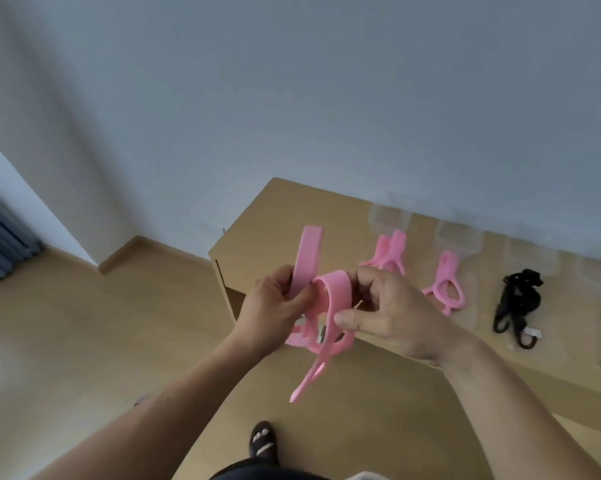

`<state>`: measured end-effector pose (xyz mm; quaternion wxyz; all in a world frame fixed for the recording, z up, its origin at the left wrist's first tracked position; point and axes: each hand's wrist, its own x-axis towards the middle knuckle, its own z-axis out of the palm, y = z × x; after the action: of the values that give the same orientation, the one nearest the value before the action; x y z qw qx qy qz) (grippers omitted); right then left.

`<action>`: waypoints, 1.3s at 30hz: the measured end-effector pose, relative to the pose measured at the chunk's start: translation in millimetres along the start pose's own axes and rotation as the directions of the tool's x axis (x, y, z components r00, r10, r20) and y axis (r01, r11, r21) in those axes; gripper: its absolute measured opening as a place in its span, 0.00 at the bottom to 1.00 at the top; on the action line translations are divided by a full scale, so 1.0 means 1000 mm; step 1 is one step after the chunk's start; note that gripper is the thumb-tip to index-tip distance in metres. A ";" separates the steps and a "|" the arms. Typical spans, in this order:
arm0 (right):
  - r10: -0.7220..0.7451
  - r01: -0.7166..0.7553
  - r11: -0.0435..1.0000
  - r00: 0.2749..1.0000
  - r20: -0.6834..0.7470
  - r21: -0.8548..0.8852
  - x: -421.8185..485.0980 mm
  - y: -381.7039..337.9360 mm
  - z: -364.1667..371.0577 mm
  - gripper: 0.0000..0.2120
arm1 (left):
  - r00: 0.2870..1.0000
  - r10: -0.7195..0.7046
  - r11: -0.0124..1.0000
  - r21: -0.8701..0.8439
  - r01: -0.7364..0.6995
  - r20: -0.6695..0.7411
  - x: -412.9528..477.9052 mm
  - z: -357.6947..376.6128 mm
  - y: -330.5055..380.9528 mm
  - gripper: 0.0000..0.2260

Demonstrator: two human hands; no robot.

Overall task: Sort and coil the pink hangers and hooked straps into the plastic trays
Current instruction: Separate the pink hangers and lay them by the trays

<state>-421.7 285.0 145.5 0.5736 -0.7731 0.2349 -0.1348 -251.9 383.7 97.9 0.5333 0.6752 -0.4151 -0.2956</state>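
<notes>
1. Both hands hold one pink hanger [338,287] in the air, before the worktop's [292,216] near corner.
2. The left hand's [275,306] grip is curled tight on its upright band; the right hand [392,317] pinches the loop.
3. Its long axis is roughly vertical: the wide end points up, the thin end down.
4. Beyond, on the worktop, lie more hangers [448,282], a black strap [520,299] and blurred clear trays [391,216].

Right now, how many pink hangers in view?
3 pink hangers. One gripped between left hand and right hand; one on the table just past the right hand, partly hidden, maybe two stacked; one further right, next to the black hooked straps.
</notes>
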 end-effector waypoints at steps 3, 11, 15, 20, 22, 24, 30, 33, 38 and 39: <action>0.022 -0.041 0.996 0.973 -0.231 -0.079 0.003 0.007 -0.011 0.12 | 0.995 0.002 0.993 0.120 -0.015 0.102 0.022 0.016 -0.005 0.06; 0.118 -0.049 0.989 0.834 -0.539 0.141 0.048 0.020 -0.050 0.06 | 0.776 0.092 0.946 -0.299 0.128 0.624 0.091 0.046 -0.006 0.08; 0.166 -0.065 0.983 0.714 -0.680 0.171 0.082 0.031 -0.066 0.07 | 0.709 0.144 0.916 -0.363 0.167 0.690 0.133 0.053 -0.008 0.13; 0.246 -0.128 0.969 0.541 -0.804 0.210 0.102 0.059 -0.077 0.11 | 0.771 0.071 0.899 -0.375 0.225 0.633 0.173 0.076 -0.017 0.12; 0.308 -0.174 0.951 0.569 -0.762 0.254 0.100 0.074 -0.078 0.14 | 0.804 -0.010 0.868 -0.394 0.302 0.594 0.188 0.085 -0.020 0.10; 0.362 -0.219 0.931 0.641 -0.677 0.291 0.095 0.087 -0.077 0.14 | 0.808 -0.091 0.863 -0.359 0.356 0.582 0.201 0.093 -0.023 0.08; 0.434 -0.283 0.900 0.533 -0.726 0.331 0.080 0.122 -0.093 0.10 | 0.628 -0.265 0.817 -0.176 0.549 0.731 0.216 0.138 -0.033 0.10; 0.485 -0.319 0.872 0.445 -0.753 0.372 0.065 0.146 -0.109 0.08 | 0.575 -0.347 0.824 -0.052 0.564 0.741 0.220 0.175 -0.037 0.10; 0.568 -0.322 0.821 0.371 -0.734 0.472 0.041 0.181 -0.144 0.06 | 0.467 -0.333 0.863 0.066 0.501 0.819 0.227 0.236 -0.038 0.11; 0.588 -0.315 0.808 0.367 -0.721 0.498 0.037 0.188 -0.154 0.07 | 0.454 -0.330 0.873 0.084 0.480 0.828 0.229 0.250 -0.038 0.11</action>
<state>-502.9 95.9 11.7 0.4973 -0.4191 0.6676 -0.3623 -343.3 67.4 7.0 0.2439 0.4917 -0.4153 -0.7255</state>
